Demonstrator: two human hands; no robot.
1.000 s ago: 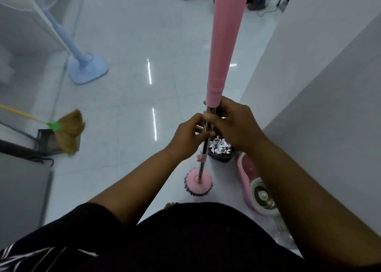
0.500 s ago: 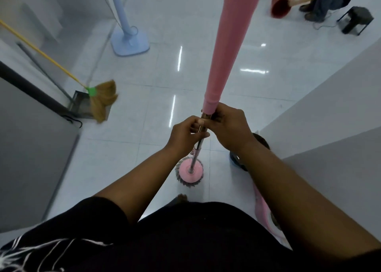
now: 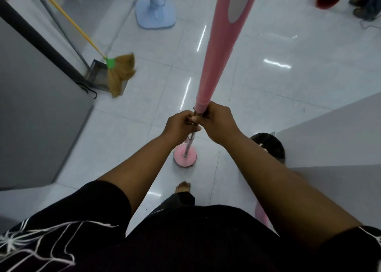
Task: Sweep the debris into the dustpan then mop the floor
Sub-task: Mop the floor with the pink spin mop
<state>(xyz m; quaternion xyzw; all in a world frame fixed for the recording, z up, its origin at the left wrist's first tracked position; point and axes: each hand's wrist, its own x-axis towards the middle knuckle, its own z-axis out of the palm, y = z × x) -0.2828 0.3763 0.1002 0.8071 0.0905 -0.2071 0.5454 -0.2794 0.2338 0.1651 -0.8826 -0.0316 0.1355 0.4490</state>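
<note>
Both the left hand (image 3: 181,125) and right hand (image 3: 218,123) are grasping the mop (image 3: 206,81) at its joint, risking the sleeve slipping and pinching fingers.

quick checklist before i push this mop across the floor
1. Grip: left hand and right hand both hold the mop handle where pink sleeve meets metal: ok.
2. Mop head resting on the floor: ok.
3. Broom and dustpan parked by the left wall, off the path: ok.
4. Mop head wet enough: cannot tell.
5. Bare foot close behind the mop head: not ok, mind it.
</note>
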